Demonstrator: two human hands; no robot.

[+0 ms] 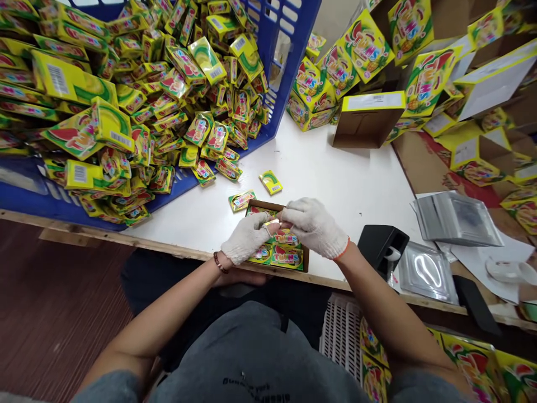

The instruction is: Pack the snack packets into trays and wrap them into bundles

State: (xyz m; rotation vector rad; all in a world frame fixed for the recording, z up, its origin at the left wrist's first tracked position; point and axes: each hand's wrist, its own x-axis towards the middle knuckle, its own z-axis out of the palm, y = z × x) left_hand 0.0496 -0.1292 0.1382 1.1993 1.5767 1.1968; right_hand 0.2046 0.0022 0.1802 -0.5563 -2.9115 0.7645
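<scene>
Grey cloth of the shirt (251, 358) lies nearest my camera. Beyond it stands the bench (335, 173), with the carton (306, 260) on it at the near edge. Packs (287, 257) lie face up inside.

Hand state: the left hand (250, 235) has bent fingers over the carton; the right hand (312, 224) curls downward, its tips meeting those of the left. I cannot tell whether anything is gripped, since the fingers hide that point.

Possible faults, in my judgement:
1. Carton tips off the bench. Cause: a pull toward the shirt, with little support at the near edge.
2. Pack skids or seats crooked. Cause: knit fabric against glossy wrap.
3. Carton wall bows. Cause: hard pressing on thin board.
4. Heap (146, 95) slides. Cause: a knock to the crate (304, 28), whose contents reach its front edge. I note two loose packs (242, 201) near the carton's far side.

Materials:
- Gloves (331, 238): white knit, orange trim on the right cuff.
- Packs: flat, rectangular, shiny, printed yellow, green and red.
- Crate: blue plastic, slotted walls.
- Bench: smooth white top, bare wood strip (168, 248) along the edge.
- Open box (369, 129): plain brown board inside.
- Trays (457, 221): clear, thin plastic, stacked.
</scene>
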